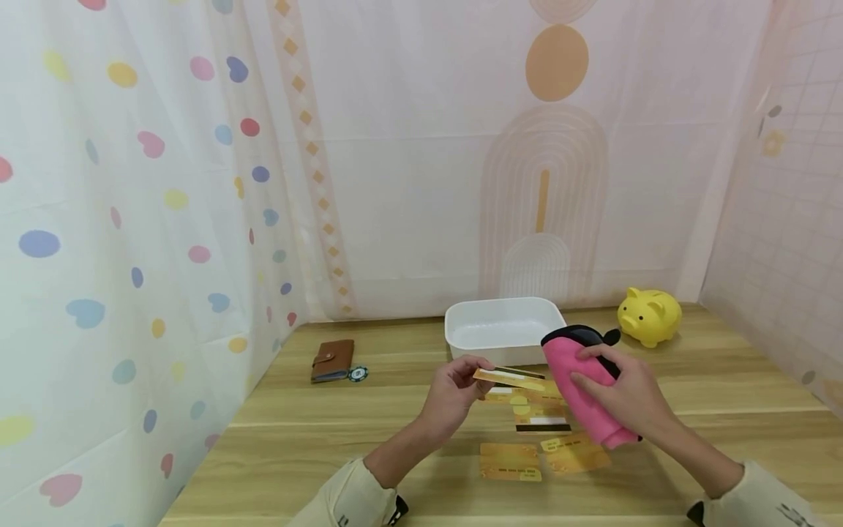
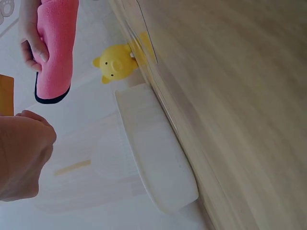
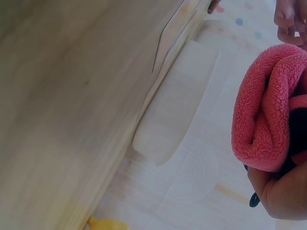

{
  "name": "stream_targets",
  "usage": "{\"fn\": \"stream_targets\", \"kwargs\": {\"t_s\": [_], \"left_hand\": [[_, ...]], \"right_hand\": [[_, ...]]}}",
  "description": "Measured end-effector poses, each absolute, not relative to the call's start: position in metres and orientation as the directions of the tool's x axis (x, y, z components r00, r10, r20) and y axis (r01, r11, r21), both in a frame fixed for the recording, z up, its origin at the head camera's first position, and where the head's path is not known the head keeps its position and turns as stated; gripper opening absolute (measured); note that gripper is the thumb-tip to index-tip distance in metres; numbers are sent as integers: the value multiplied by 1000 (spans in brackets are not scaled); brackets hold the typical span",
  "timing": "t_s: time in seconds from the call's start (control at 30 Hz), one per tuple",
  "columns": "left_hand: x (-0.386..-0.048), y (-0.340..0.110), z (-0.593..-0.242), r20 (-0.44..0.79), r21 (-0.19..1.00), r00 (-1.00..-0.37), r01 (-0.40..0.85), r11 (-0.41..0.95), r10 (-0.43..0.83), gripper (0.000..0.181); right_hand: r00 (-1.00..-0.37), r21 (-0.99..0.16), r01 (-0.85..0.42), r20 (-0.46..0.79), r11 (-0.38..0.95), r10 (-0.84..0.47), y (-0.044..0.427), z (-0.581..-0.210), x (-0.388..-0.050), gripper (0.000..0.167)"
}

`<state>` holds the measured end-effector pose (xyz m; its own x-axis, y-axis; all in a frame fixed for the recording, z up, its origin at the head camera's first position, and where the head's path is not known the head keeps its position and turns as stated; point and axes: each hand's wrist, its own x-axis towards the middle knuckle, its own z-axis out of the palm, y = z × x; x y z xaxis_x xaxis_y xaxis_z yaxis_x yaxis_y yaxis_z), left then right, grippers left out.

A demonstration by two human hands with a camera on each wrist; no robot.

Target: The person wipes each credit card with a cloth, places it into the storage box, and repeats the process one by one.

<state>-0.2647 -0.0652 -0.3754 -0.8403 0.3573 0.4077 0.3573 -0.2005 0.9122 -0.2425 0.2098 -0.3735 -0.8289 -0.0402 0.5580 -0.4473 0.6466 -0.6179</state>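
On the left hangs a white curtain (image 1: 165, 176) with coloured spots; across the far side, a pale backdrop (image 1: 408, 183) carries tan arches and diamonds; on the right is a faintly gridded panel (image 1: 784, 241). Between them lies a wood-grain table (image 1: 263, 454).

Near the middle of the table, the left hand (image 1: 454, 391) is mostly closed, pinching the left end of a yellow card (image 1: 508, 379) between thumb and fingers, above the wood. Under and right of it lie further yellow cards (image 1: 541, 419), some overlapping; a flat card (image 1: 510, 462) and a tilted card (image 1: 578, 454) lie side by side on the near side. To the right, the right hand (image 1: 628, 391) curls its fingers round a rolled pink fleece bundle (image 1: 579, 388) with black parts, held up over the cards' right side.

Of the containers, a brown wallet (image 1: 334, 359) lies far left, fastened by a strap, a poker chip (image 1: 358, 374) just beside it. A white bin (image 1: 494, 355) stands at far centre, open-topped. At far right stands a yellow piggy bank (image 1: 650, 317).
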Motion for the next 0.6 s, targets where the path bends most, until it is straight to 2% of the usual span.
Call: {"fn": "stream_targets", "kwargs": {"t_s": [0.4,0.6], "left_hand": [[-268,-62,-375,288,953,-911,242,-181,295,29],[-268,-62,-375,271,959,-926,236,-160,261,17]], "right_hand": [[-839,-631,-435,543,642,-34,210,-372,-241,25],[-838,-636,-436,544,637,-30,211,-370,-239,26]]}}
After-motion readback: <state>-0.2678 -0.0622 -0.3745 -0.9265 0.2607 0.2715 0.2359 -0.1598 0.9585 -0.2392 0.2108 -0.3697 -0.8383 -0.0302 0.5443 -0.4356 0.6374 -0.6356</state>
